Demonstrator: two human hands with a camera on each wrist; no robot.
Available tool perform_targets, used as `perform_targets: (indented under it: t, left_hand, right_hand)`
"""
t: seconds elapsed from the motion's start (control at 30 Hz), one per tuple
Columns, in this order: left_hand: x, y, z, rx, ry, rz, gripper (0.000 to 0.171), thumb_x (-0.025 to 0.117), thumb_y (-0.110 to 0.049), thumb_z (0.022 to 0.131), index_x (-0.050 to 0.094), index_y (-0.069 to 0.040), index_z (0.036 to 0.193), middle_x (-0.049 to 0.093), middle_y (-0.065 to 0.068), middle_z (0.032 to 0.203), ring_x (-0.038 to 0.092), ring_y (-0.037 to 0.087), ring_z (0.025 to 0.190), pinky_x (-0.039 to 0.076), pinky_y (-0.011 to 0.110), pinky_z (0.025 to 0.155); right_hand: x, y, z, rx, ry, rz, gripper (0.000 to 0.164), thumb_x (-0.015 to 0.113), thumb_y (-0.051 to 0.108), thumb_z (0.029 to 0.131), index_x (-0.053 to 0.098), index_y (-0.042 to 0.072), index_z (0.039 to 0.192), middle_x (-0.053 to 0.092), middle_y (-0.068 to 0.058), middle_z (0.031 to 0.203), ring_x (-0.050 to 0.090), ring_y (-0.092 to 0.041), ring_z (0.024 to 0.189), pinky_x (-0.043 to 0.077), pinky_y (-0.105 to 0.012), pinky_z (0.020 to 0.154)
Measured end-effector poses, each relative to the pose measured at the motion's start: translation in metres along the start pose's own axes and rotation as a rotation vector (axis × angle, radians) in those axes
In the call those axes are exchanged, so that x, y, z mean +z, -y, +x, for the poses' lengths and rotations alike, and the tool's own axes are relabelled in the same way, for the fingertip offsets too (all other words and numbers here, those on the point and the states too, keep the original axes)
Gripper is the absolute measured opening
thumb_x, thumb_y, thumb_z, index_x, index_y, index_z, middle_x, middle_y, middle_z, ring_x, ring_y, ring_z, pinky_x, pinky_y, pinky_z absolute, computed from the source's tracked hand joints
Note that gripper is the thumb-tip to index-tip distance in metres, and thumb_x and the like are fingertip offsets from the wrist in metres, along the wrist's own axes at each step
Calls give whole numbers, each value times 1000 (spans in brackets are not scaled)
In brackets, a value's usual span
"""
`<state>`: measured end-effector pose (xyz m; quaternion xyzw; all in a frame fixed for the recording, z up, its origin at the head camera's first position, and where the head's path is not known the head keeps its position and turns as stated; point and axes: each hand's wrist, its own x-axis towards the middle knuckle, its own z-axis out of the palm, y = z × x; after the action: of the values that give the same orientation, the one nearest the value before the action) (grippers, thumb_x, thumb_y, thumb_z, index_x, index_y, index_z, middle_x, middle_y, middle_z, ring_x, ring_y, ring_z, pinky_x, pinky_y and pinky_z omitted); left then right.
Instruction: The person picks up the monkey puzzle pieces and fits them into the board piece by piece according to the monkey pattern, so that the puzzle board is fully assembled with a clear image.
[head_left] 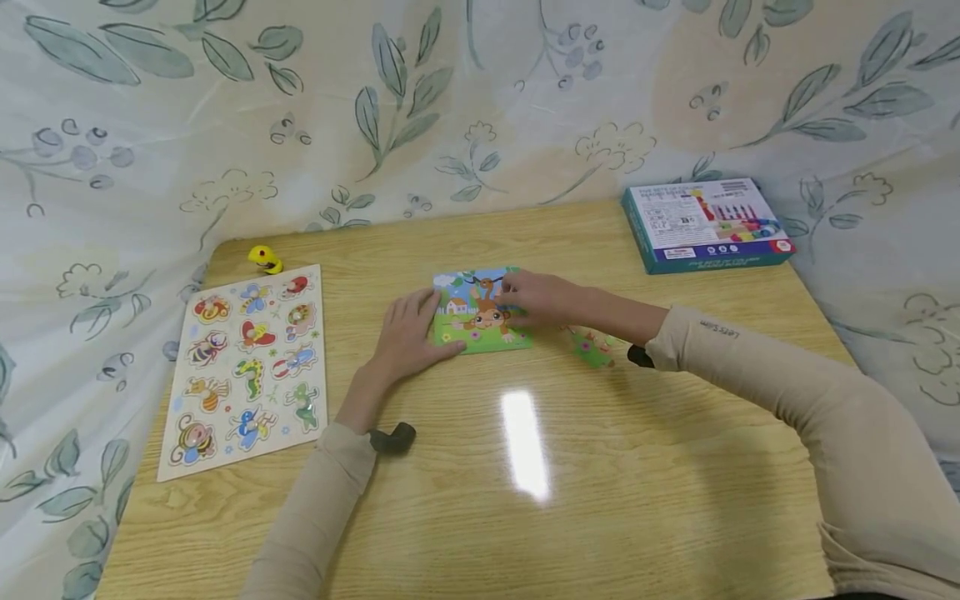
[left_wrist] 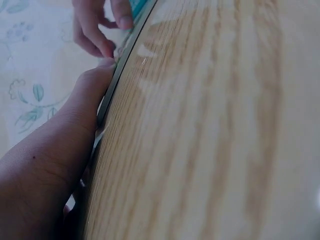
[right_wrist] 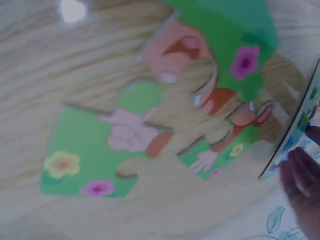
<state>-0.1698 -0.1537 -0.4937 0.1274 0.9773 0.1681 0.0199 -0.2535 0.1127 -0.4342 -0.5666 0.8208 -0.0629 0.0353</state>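
A square jigsaw puzzle (head_left: 480, 329) with a monkey, a house and a fence lies at the middle of the table. My left hand (head_left: 408, 337) rests along its left side, fingers spread, with the thumb over the lower edge. Bent fingers of my right hand (head_left: 540, 298) touch the puzzle's upper right; whether they pinch a piece is hidden. Below my right wrist lie loose puzzle pieces (head_left: 592, 348). The right wrist view shows them blurred: a large green piece (right_wrist: 237, 40), a piece with two flowers (right_wrist: 75, 160) and a smaller piece (right_wrist: 220, 147).
To the left lies a wooden insect puzzle board (head_left: 262, 417), with a yellow-and-black toy (head_left: 264, 259) behind it. A teal and white box (head_left: 705, 223) stands at the back right corner. Patterned cloth (head_left: 480, 108) hangs behind the wooden table (head_left: 600, 500).
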Motion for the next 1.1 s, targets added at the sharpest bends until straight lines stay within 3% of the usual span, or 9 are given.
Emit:
perform_targets:
  t: [0.13,0.2,0.63,0.83,1.0,1.1]
  left_hand:
    - [0,2,1,7,-4,-4,102,53,-76,80,21,-15,156,23,10,159,23,30,144,16,50,119]
    - [0,2,1,12,-10,-3,102,53,-76,80,22,-15,155,23,10,159,23,30,144,17,50,119]
    - [0,2,0,11,14,-4,103,53,-75,81,19,-14,156,21,10,159,23,30,143,16,49,119]
    - [3,3,1,32,28,2,103,51,-76,81,20,-12,156,22,12,158,23,31,143,17,51,118]
    - [0,1,0,35,20,-5,101,53,-73,82,21,-11,155,23,13,158,23,32,143,18,52,118]
    - [-4,0,0,33,17,-4,100,55,-71,82,22,-11,155,23,13,157,23,32,143,18,52,118]
  right_hand:
    - [1,3,6,-98,-44,-53,16,69,17,90,74,5,98,67,-9,103,64,-22,91,55,-29,77]
    - [0,6,8,-107,-45,-61,14,68,16,91,75,5,96,69,-8,103,65,-21,92,56,-28,77]
    - [0,15,15,24,30,-159,16,68,20,91,73,9,102,68,-7,114,65,-24,99,57,-29,77]
    - [1,12,18,108,89,-19,19,69,20,90,72,10,105,66,-8,113,64,-24,102,58,-31,78]
    - [-3,5,27,185,187,123,15,70,23,89,71,11,99,62,-10,120,59,-27,117,54,-37,92]
    - [-8,3,34,198,239,157,14,71,22,88,67,10,93,61,-9,113,59,-26,109,54,-37,89]
